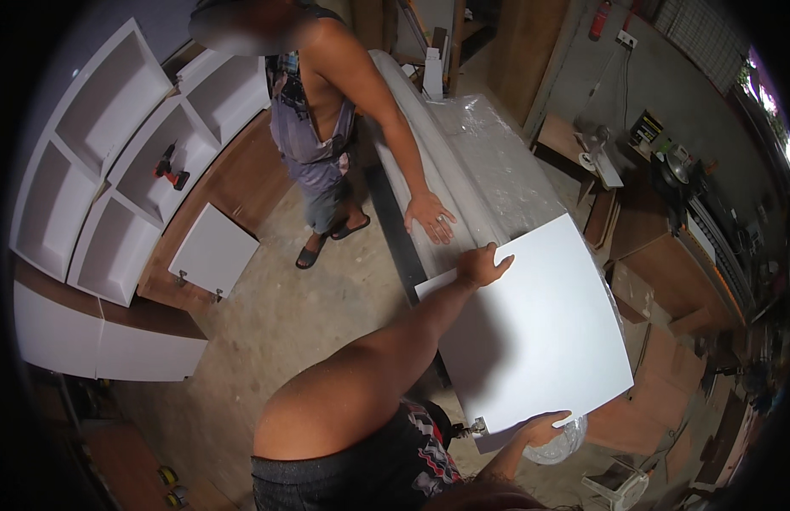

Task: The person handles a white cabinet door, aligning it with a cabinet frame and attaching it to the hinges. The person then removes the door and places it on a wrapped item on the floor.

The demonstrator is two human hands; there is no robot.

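Note:
A white cabinet door (540, 332) lies over the near end of a plastic-wrapped stack (505, 170). My left hand (482, 266) grips the door's far edge, fingers curled over it and the thumb on the white face. At the near edge, my right hand (544, 428) holds the door from below, its thumb by the rim. A metal hinge (478, 426) sticks out at the door's near left corner. Across from me, a person's open hand (429, 218) rests on the wrapped stack, just beyond my left hand.
The other person (314, 128) stands left of the stack. White open cabinets (114, 111) line the left side, with a red and black cordless drill (168, 169) in one. Another white door (214, 251) leans there. Wooden boards (659, 392) and a white plastic stool (620, 485) are at the right.

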